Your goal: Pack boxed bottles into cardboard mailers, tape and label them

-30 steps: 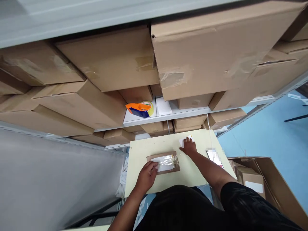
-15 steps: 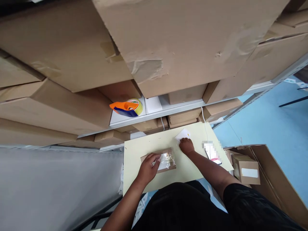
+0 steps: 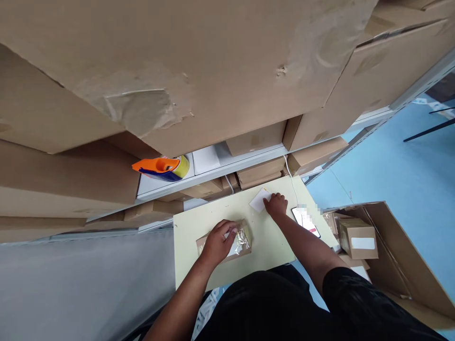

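Observation:
A small cardboard box (image 3: 242, 248) wrapped in shiny clear tape lies on the pale table, with a white label partly visible on top. My left hand (image 3: 219, 241) is over its left part, fingers bent and thumb close to the index finger, hiding much of the top. Farther right, my right hand (image 3: 277, 205) has its thumb and curled fingers at the edge of a white slip of paper (image 3: 259, 200) lying on the table. A phone (image 3: 304, 220) with a lit screen rests just right of that hand.
Behind the table (image 3: 192, 222) stands a shelf (image 3: 213, 173) packed with large cardboard boxes. An orange and blue tape dispenser (image 3: 161, 168) sits on it. A white cable (image 3: 291, 177) hangs down. At right, an open carton (image 3: 401, 246) contains smaller boxes.
My view has shifted to the right. My right hand has moved to the right side of the white slip, uncovering more of it. My left hand stays at the taped box.

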`<action>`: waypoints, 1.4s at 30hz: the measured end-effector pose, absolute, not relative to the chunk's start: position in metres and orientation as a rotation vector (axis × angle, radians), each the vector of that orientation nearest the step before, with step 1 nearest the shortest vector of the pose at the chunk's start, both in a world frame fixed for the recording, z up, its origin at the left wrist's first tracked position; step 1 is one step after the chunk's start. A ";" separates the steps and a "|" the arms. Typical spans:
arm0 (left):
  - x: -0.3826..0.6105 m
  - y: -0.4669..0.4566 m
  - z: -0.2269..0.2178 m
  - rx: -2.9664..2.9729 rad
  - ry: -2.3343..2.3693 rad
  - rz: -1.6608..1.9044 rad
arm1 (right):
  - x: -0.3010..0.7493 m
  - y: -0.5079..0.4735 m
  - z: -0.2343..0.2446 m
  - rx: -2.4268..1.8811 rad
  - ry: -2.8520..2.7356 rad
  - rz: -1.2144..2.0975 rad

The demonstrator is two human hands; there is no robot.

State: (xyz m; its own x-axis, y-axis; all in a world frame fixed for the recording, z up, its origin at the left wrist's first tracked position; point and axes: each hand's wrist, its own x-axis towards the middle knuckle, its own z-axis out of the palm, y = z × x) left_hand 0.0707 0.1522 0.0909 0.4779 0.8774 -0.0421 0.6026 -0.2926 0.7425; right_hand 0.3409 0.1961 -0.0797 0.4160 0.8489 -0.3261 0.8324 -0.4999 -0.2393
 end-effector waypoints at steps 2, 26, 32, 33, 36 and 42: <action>0.074 0.152 0.090 2.006 1.230 0.480 | 0.350 0.204 -0.082 -2.613 -1.533 0.721; 0.104 0.179 0.067 1.792 1.354 0.331 | 0.351 0.181 -0.062 -2.189 -1.918 0.397; 0.145 0.236 0.039 1.635 1.597 -0.076 | 0.305 0.166 -0.045 -1.777 -2.107 0.343; 0.148 0.244 0.034 1.642 1.604 -0.123 | 0.298 0.163 -0.044 -1.735 -2.112 0.369; 0.146 0.259 0.020 1.654 1.611 -0.195 | 0.290 0.158 -0.048 -1.613 -2.107 0.496; 0.124 0.264 0.006 1.620 1.693 -0.194 | 0.305 0.176 -0.066 -1.767 -2.199 0.631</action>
